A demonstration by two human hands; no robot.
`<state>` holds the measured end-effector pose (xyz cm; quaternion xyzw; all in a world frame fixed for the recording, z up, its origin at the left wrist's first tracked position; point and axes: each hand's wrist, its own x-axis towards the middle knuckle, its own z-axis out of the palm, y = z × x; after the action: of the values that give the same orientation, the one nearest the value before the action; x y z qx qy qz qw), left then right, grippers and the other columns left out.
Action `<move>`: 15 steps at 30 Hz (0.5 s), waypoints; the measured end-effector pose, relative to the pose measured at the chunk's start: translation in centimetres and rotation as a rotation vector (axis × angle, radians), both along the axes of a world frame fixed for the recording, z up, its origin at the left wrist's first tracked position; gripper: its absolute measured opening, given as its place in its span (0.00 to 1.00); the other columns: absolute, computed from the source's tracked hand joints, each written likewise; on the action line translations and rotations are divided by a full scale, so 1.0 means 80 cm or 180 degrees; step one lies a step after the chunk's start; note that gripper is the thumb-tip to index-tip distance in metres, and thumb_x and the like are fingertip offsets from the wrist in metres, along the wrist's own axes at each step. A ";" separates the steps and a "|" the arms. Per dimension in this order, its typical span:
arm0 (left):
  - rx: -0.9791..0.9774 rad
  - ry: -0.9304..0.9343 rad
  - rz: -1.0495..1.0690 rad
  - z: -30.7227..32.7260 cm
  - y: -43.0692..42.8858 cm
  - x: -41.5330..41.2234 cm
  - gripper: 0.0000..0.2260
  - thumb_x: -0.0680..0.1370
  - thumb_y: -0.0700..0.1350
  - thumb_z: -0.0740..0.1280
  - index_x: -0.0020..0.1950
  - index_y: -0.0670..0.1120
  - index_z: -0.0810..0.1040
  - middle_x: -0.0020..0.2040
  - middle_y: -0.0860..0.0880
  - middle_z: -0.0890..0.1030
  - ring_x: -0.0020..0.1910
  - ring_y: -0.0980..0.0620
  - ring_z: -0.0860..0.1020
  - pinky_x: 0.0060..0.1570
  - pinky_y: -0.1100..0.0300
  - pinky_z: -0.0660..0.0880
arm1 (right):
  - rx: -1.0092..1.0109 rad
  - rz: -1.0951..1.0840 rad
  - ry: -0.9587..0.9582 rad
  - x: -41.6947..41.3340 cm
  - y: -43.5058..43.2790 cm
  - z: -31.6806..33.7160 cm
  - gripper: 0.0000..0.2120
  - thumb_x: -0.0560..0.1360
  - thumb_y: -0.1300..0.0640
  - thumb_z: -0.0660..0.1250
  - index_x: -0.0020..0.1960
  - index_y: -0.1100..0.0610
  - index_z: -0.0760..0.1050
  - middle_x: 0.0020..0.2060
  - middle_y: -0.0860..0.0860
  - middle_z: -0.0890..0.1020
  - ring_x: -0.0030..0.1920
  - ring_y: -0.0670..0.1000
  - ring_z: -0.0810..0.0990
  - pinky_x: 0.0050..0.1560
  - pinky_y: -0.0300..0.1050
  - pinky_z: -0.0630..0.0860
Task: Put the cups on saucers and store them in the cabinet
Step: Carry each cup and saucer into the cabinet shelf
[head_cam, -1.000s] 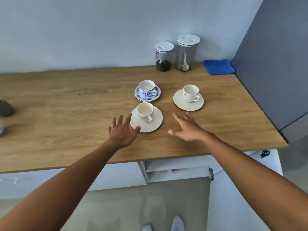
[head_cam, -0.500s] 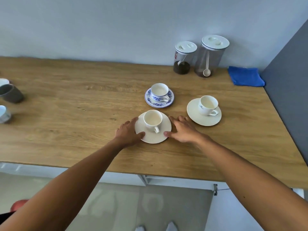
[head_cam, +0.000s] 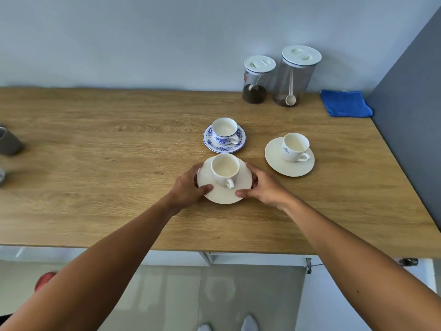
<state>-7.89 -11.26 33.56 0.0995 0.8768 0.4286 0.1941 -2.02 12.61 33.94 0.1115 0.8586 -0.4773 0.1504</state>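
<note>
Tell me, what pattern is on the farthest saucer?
A blue floral pattern on white, on the saucer; seen in the head view.

the blue-patterned saucer [head_cam: 210, 143] crowds just behind the near saucer [head_cam: 222, 195] (countertop [head_cam: 107, 163] leftward lies open).

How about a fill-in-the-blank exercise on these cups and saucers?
1. The left hand and right hand grip the plain saucer, which carries one ____.
2. The patterned saucer behind it has ____ flowers.
3. The cloth lies at the counter's far ____ corner.
Missing words: cup, blue, right.
</note>
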 end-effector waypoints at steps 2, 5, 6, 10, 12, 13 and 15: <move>0.0247 -0.0102 -0.0138 0.004 0.003 0.000 0.33 0.73 0.48 0.74 0.75 0.55 0.64 0.54 0.49 0.78 0.51 0.50 0.78 0.53 0.55 0.77 | -0.0208 -0.0180 0.0011 0.011 0.004 0.002 0.57 0.59 0.47 0.83 0.79 0.49 0.55 0.65 0.48 0.77 0.64 0.48 0.76 0.69 0.47 0.71; 0.0512 -0.0265 -0.0293 0.008 0.012 0.003 0.33 0.73 0.47 0.74 0.75 0.57 0.63 0.57 0.49 0.77 0.52 0.48 0.80 0.47 0.56 0.78 | -0.0461 -0.0380 0.0068 0.033 0.011 0.006 0.61 0.54 0.43 0.84 0.79 0.46 0.56 0.67 0.46 0.76 0.66 0.46 0.75 0.66 0.48 0.74; 0.0557 -0.0306 -0.0356 0.010 0.016 0.006 0.34 0.74 0.47 0.74 0.76 0.56 0.63 0.56 0.49 0.77 0.51 0.48 0.80 0.45 0.58 0.77 | -0.0549 -0.0464 0.0109 0.043 0.012 0.010 0.58 0.56 0.46 0.85 0.79 0.46 0.57 0.66 0.47 0.77 0.63 0.46 0.77 0.59 0.46 0.77; 0.0643 -0.0423 -0.0616 0.012 0.034 0.026 0.34 0.74 0.45 0.74 0.76 0.55 0.62 0.57 0.47 0.76 0.46 0.51 0.79 0.42 0.60 0.75 | -0.0652 -0.0753 0.0253 0.095 0.019 0.024 0.48 0.66 0.62 0.80 0.78 0.44 0.58 0.54 0.51 0.82 0.42 0.49 0.80 0.34 0.44 0.75; 0.0658 -0.0462 -0.0719 0.012 0.043 0.043 0.34 0.74 0.45 0.74 0.76 0.55 0.62 0.57 0.47 0.76 0.45 0.51 0.79 0.41 0.60 0.75 | -0.0700 -0.0874 0.0281 0.124 0.022 0.025 0.49 0.67 0.63 0.80 0.79 0.45 0.56 0.52 0.53 0.83 0.37 0.49 0.80 0.34 0.44 0.74; 0.0660 -0.0461 -0.0769 0.012 0.047 0.053 0.34 0.74 0.45 0.74 0.76 0.56 0.62 0.58 0.47 0.76 0.46 0.50 0.79 0.41 0.60 0.75 | -0.0691 -0.0926 0.0282 0.139 0.024 0.025 0.50 0.67 0.63 0.80 0.79 0.46 0.55 0.53 0.53 0.83 0.37 0.49 0.80 0.34 0.44 0.74; 0.0700 -0.0512 -0.0877 0.012 0.053 0.077 0.34 0.74 0.45 0.74 0.76 0.56 0.63 0.58 0.47 0.75 0.49 0.49 0.80 0.41 0.60 0.76 | -0.0727 -0.1019 0.0230 0.171 0.027 0.023 0.51 0.67 0.62 0.80 0.79 0.46 0.54 0.55 0.54 0.83 0.38 0.50 0.79 0.35 0.45 0.74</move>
<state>-1.74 -7.00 34.48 0.2045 0.7844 0.4978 0.3084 11.67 14.76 35.81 0.2116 0.7750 -0.5931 0.0533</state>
